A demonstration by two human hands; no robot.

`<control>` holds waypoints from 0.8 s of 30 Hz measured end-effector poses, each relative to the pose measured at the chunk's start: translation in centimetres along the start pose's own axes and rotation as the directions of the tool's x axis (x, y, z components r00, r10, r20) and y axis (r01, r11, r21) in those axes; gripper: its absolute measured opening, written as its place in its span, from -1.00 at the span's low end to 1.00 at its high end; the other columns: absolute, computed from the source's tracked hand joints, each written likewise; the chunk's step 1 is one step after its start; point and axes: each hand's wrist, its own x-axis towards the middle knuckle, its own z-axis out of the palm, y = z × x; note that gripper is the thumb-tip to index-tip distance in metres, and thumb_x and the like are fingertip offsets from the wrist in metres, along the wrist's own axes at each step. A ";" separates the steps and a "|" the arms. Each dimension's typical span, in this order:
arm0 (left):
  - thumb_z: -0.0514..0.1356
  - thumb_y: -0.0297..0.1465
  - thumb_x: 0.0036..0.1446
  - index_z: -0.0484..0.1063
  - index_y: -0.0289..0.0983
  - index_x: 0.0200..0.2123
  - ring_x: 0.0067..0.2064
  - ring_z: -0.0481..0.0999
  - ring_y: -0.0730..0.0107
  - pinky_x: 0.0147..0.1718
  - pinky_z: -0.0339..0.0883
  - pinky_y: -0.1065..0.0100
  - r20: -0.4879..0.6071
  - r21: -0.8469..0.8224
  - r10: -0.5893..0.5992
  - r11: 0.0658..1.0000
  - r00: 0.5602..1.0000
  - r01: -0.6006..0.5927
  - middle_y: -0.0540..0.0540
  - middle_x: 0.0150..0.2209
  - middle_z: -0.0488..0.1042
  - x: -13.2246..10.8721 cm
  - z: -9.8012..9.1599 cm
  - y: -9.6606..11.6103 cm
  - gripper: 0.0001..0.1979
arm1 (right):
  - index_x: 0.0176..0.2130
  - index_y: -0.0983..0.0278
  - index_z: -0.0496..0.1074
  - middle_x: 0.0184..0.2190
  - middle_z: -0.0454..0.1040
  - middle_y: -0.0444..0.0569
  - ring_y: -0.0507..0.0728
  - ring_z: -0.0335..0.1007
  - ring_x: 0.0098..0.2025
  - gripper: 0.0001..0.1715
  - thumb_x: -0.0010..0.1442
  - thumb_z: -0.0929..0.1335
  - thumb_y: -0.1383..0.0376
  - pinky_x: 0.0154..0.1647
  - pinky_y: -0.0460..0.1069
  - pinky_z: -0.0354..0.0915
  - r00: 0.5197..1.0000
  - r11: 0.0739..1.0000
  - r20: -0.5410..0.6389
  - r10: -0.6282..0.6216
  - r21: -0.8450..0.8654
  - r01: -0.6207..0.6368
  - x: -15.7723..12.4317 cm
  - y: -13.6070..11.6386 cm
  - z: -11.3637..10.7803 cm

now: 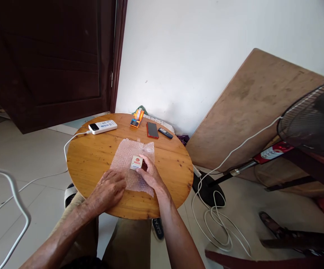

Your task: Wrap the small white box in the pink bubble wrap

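Observation:
A sheet of clear bubble wrap (122, 155) lies flat on the round wooden table (175, 164). On top of it, near the middle, is a small pale box (136, 163) with red and blue print. My right hand (150, 175) grips this box from the right, fingers at its far corner and thumb along the near side. My left hand (110, 188) is closed at the lower left edge of the wrap, fingers curled over it; its fingertips are hidden.
Toward the table's back stand an orange tape dispenser (137, 118), a red-edged phone (152, 130) and a dark handheld device (165, 133). A white power bank (103, 126) with a cable (75, 137) sits at the back left. A fan (313, 116) is at right.

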 end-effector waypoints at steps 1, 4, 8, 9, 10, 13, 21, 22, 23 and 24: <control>0.08 -0.56 0.14 0.49 -0.21 -0.41 -0.03 0.50 0.15 0.08 0.30 0.03 -0.008 0.007 0.004 1.000 1.000 -0.004 -0.12 -0.14 0.57 0.0 0.1 0.0 -0.78 | 0.18 0.13 0.28 0.10 0.43 -0.06 0.19 0.36 0.13 -0.26 0.00 0.38 0.40 0.19 0.12 0.24 1.000 1.000 0.005 0.001 -0.002 -0.001 0.0 0.0 -0.1; 0.07 -0.58 0.11 0.45 -0.22 -0.43 -0.04 0.51 0.15 0.07 0.30 0.04 -0.029 0.003 0.005 1.000 1.000 -0.005 -0.13 -0.13 0.57 0.0 0.3 0.1 -0.79 | 0.19 0.12 0.30 0.15 0.40 -0.04 0.21 0.31 0.19 -0.26 0.01 0.38 0.41 0.24 0.15 0.19 1.000 1.000 0.010 -0.005 -0.017 0.005 -0.1 -0.2 -0.2; 0.06 -0.57 0.09 0.42 -0.21 -0.40 -0.09 0.53 0.24 0.13 0.24 0.07 -0.056 -0.057 -0.033 0.998 0.998 0.030 -0.09 -0.16 0.59 0.7 -0.5 0.0 -0.80 | 0.20 0.14 0.31 0.20 0.36 -0.02 0.22 0.30 0.20 -0.27 0.03 0.40 0.37 0.27 0.15 0.16 1.000 0.999 0.011 0.011 0.034 -0.011 -0.2 -0.5 0.0; 0.05 -0.57 0.09 0.41 -0.21 -0.39 -0.13 0.54 0.26 0.13 0.24 0.08 -0.069 -0.067 -0.055 0.996 0.996 0.051 -0.08 -0.20 0.59 1.1 -0.8 0.0 -0.81 | 0.20 0.13 0.31 0.20 0.36 -0.02 0.22 0.32 0.19 -0.28 0.04 0.42 0.33 0.25 0.15 0.18 1.000 0.997 0.020 0.020 0.074 -0.021 -0.2 -0.6 -0.1; 0.05 -0.56 0.09 0.41 -0.21 -0.38 -0.18 0.54 0.27 0.12 0.24 0.10 -0.082 -0.071 -0.082 0.995 0.993 0.077 -0.07 -0.25 0.59 1.6 -1.2 0.1 -0.81 | 0.19 0.13 0.31 0.19 0.37 -0.02 0.22 0.33 0.19 -0.29 0.05 0.43 0.27 0.24 0.14 0.20 0.999 0.992 0.026 0.030 0.123 -0.033 -0.1 -0.6 -0.2; 0.08 -0.52 0.08 0.42 -0.21 -0.40 -0.25 0.53 0.25 -0.05 0.34 0.19 -0.088 -0.059 -0.193 0.980 0.977 0.188 -0.06 -0.38 0.57 3.5 -2.2 0.2 -0.84 | 0.18 0.13 0.33 0.20 0.37 0.00 0.24 0.30 0.22 -0.33 0.13 0.40 0.01 0.25 0.17 0.20 0.998 0.958 -0.005 0.055 0.282 -0.051 -0.2 -1.0 -1.3; 0.08 -0.45 0.13 0.49 -0.19 -0.38 -0.26 0.54 0.22 -0.24 0.32 0.31 -0.019 0.041 -0.321 0.946 0.947 0.321 -0.09 -0.39 0.58 8.7 -2.1 0.0 -0.82 | 0.25 0.13 0.25 0.28 0.26 0.05 0.31 0.22 0.28 -0.05 -0.04 0.51 -0.04 0.24 0.20 0.20 0.994 0.959 0.107 0.018 0.278 -0.047 -1.2 -2.6 -3.1; 0.09 -0.44 0.13 0.50 -0.19 -0.38 -0.25 0.54 0.20 -0.22 0.32 0.29 -0.009 0.045 -0.320 0.946 0.947 0.320 -0.10 -0.38 0.58 9.0 -1.9 -0.2 -0.82 | 0.23 0.13 0.27 0.25 0.31 0.05 0.29 0.26 0.25 -0.10 -0.05 0.53 0.06 0.22 0.18 0.21 0.997 0.977 0.061 0.050 0.204 -0.061 -1.1 -2.7 -2.8; 0.09 -0.44 0.12 0.50 -0.20 -0.37 -0.25 0.54 0.18 -0.22 0.33 0.27 -0.001 0.041 -0.324 0.945 0.946 0.324 -0.11 -0.38 0.58 9.3 -1.7 -0.4 -0.83 | 0.17 0.15 0.33 0.19 0.38 0.04 0.27 0.32 0.19 -0.20 -0.04 0.52 0.15 0.19 0.17 0.24 0.997 0.989 0.004 0.078 0.123 -0.078 -1.0 -2.7 -2.5; 0.09 -0.44 0.12 0.50 -0.20 -0.37 -0.24 0.55 0.16 -0.21 0.33 0.26 0.002 0.031 -0.333 0.943 0.943 0.333 -0.12 -0.37 0.58 9.4 -1.5 -0.8 -0.83 | 0.08 0.17 0.41 0.11 0.45 0.03 0.26 0.38 0.12 -0.35 -0.02 0.50 0.21 0.15 0.16 0.27 0.994 0.995 -0.053 0.094 0.047 -0.092 -0.8 -2.7 -2.2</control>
